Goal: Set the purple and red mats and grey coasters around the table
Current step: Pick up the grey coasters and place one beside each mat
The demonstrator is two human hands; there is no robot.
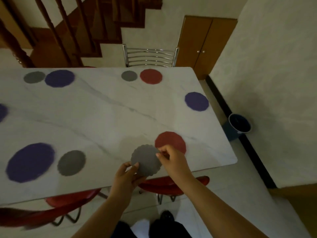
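Head view: left hand (pixel 126 176) and right hand (pixel 173 160) pinch 1 grey coaster (pixel 145 160) by opposite edges, just beside the near red mat (pixel 170 142) on the tabletop (pixel 103 121). Uneven release could drop it overlapping the mat.

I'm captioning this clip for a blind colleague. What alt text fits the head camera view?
Both hands, left hand and right hand, hold a grey coaster over the near edge of a white marble table, beside a red mat. Purple mats, another red mat and grey coasters already sit around the table's edges.
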